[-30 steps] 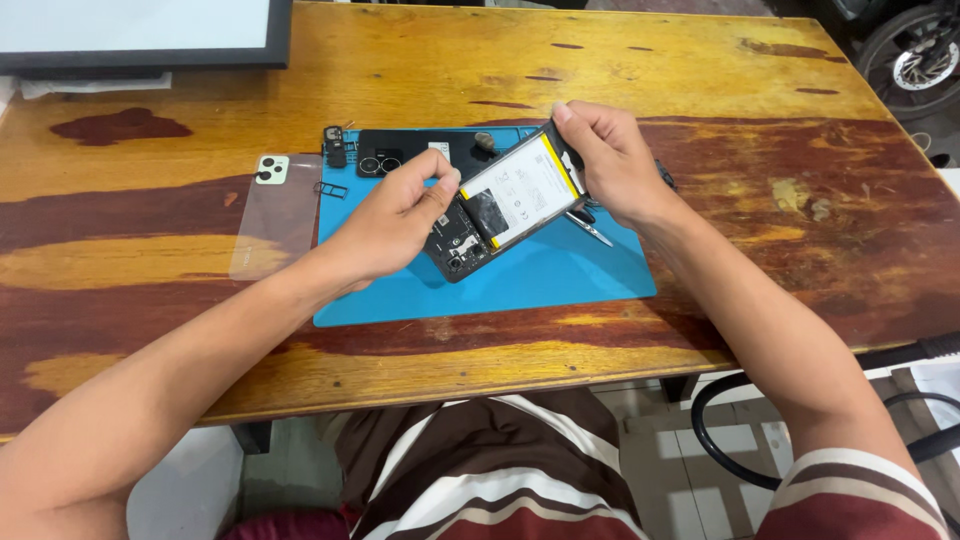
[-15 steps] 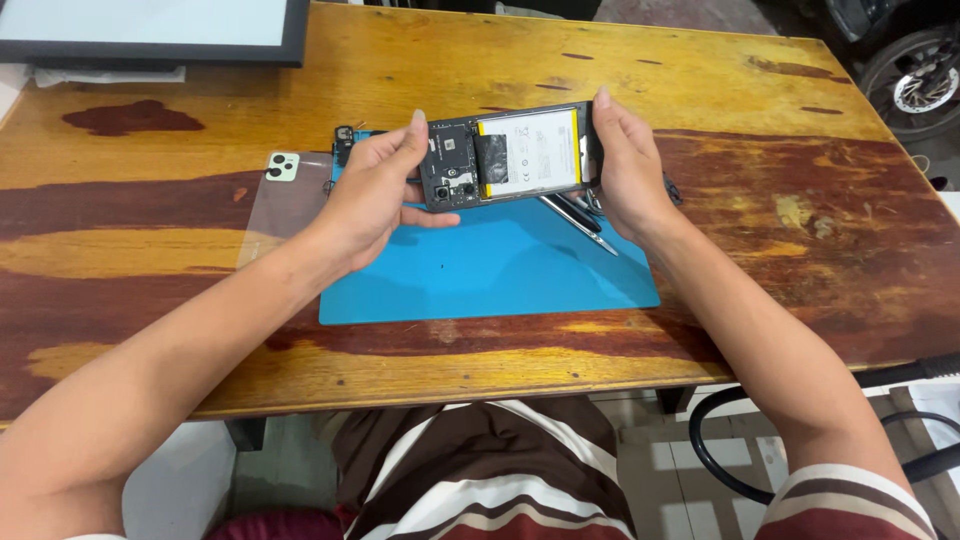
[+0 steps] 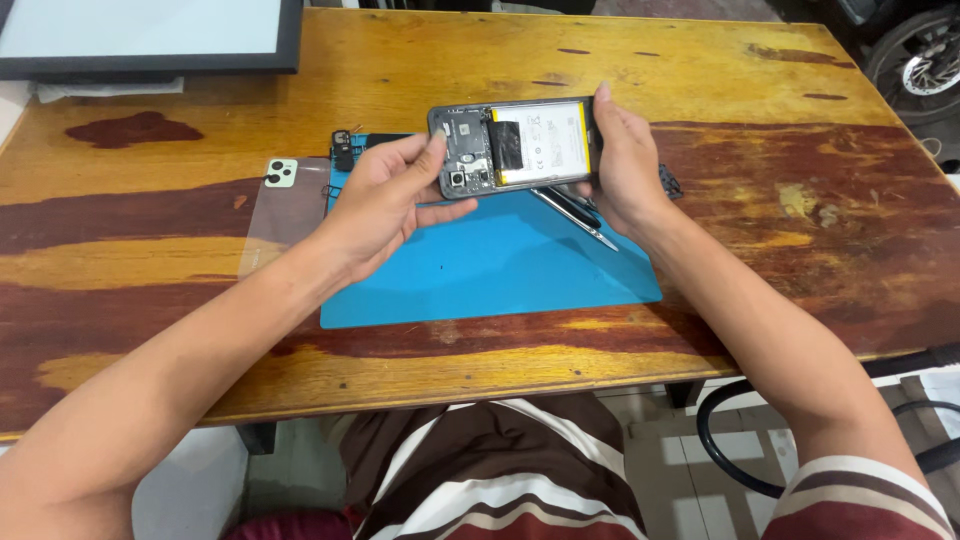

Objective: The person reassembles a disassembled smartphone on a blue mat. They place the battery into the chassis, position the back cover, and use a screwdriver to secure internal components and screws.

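A worn wooden table point(image 3: 150, 260) with dark reddish streaks fills the view — a black-framed panel point(image 3: 150, 40) rests at its far-left corner, a tyre point(image 3: 925, 60) beyond the right.

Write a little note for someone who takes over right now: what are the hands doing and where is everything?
Left hand grips the left end of the opened black phone with the white battery showing; right hand grips its right end, holding it above the blue rubber mat.
On the mat: thin metal tweezers under the phone.
Left of the mat: clear back cover with a camera block, off the phone; small black parts at the mat's top corner.
Done: back removed.
Left: battery and board sit in the frame.
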